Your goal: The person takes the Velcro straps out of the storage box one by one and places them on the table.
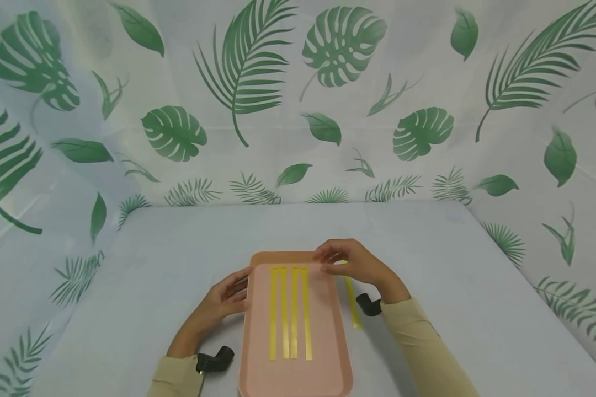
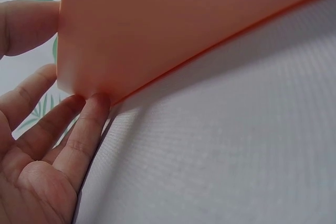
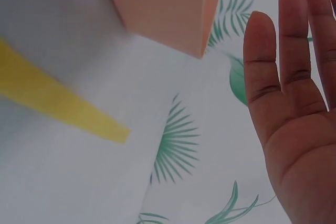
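Observation:
A shallow pink tray (image 1: pixel 258 380) stands on the white table, longer from front to back than across. Several thin yellow strips (image 1: pixel 285 314) lie side by side on its floor, each with a small hooked top end. My left hand (image 1: pixel 227 295) is at the tray's left side; its fingertips (image 2: pixel 97 106) touch the outer wall near the base. Over the far right corner is my right hand (image 1: pixel 352 263), its fingers straight and apart in the right wrist view, holding nothing. Another yellow strip (image 1: pixel 351 303) lies on the table just right of the tray, partly hidden under that hand.
The white table (image 1: pixel 179 237) runs back to a hanging cloth (image 1: pixel 278 160) printed with green leaves, which also closes off both sides. A black wrist device (image 1: pixel 216 359) sits at the left cuff, and a second black device (image 1: pixel 368 305) at the right cuff.

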Tool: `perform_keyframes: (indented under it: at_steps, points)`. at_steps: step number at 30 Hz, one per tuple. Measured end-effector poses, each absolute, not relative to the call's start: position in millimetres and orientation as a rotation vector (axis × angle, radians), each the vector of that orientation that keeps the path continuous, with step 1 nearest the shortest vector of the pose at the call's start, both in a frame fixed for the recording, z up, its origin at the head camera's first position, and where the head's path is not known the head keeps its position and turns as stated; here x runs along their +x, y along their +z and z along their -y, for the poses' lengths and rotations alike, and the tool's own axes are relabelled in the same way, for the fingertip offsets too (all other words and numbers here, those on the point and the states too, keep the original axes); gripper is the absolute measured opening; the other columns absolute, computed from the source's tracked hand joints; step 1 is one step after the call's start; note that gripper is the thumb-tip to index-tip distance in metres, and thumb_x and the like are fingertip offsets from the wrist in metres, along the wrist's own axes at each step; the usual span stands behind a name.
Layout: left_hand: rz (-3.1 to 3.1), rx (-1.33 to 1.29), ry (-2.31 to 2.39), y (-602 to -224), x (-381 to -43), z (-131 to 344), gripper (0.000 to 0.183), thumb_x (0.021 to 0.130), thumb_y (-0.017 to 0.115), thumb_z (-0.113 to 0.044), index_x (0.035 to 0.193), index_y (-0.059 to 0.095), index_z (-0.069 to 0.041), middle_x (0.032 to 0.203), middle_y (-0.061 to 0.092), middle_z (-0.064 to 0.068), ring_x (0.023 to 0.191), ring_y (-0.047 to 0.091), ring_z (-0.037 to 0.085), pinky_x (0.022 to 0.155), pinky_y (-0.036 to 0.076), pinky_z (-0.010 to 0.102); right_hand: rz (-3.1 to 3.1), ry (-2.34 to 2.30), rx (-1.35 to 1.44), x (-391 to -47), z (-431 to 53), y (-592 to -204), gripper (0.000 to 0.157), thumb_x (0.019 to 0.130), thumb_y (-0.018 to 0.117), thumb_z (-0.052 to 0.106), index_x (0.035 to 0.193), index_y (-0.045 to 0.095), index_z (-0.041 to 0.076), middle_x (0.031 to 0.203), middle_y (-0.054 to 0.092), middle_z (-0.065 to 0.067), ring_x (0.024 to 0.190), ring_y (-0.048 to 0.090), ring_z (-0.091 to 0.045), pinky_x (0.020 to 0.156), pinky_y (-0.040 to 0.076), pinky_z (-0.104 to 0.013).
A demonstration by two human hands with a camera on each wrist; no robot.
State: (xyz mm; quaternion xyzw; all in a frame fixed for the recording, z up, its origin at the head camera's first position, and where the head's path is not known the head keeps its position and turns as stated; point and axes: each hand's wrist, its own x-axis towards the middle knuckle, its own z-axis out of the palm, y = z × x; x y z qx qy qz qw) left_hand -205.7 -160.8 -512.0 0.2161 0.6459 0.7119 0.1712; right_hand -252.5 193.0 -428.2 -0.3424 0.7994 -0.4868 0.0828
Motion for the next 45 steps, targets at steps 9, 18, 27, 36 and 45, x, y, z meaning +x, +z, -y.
perform_keyframes:
  at_steps: [9,18,27,36,45]
  points:
    - [-1.844,0.614,2.022,-511.7,-205.4,160.8,0.075,0.091,0.069,0.000,0.154,0.027,0.005,0.156,0.028,0.030,0.143,0.029,0.046,0.107,0.044,0.024,-2.340,-1.451,-1.041,-258.5,-178.4,-424.3,0.023,0.089,0.073,0.002,0.112,0.069,-0.001,0.108,0.070,-0.017,0.103,0.066,-0.030,0.089,0.057,-0.040]
    - [-1.851,0.632,2.019,-514.3,-207.4,160.8,0.076,0.090,0.069,0.001,0.153,0.027,0.006,0.154,0.029,0.032,0.141,0.030,0.048,0.107,0.044,0.026,-2.241,-1.436,-1.036,-263.8,-166.3,-424.9,0.023,0.090,0.069,-0.003,0.113,0.069,-0.003,0.111,0.068,-0.024,0.102,0.063,-0.046,0.091,0.056,-0.039]
    - [-1.861,0.641,2.011,-515.1,-207.0,164.9,0.074,0.091,0.067,0.002,0.154,0.027,0.005,0.155,0.028,0.032,0.142,0.030,0.047,0.107,0.043,0.025,-2.159,-1.369,-1.112,-270.4,-151.3,-426.8,0.023,0.089,0.066,-0.009,0.112,0.068,-0.005,0.112,0.067,-0.026,0.101,0.062,-0.048,0.091,0.057,-0.038]
    - [-1.821,0.575,2.011,-510.9,-205.8,166.3,0.076,0.091,0.067,0.001,0.155,0.027,0.001,0.157,0.028,0.028,0.142,0.032,0.044,0.107,0.045,0.027,-2.116,-1.295,-1.137,-274.1,-134.3,-423.1,0.023,0.088,0.070,-0.006,0.111,0.067,-0.007,0.113,0.067,-0.025,0.103,0.063,-0.045,0.088,0.058,-0.037]
    - [-1.815,0.594,2.007,-512.2,-209.6,163.1,0.075,0.091,0.066,0.002,0.155,0.027,0.002,0.156,0.030,0.029,0.142,0.033,0.044,0.107,0.044,0.028,-2.119,-1.226,-1.121,-278.0,-122.7,-433.0,0.024,0.088,0.070,-0.006,0.111,0.071,0.003,0.114,0.070,-0.009,0.102,0.065,-0.037,0.087,0.057,-0.042]
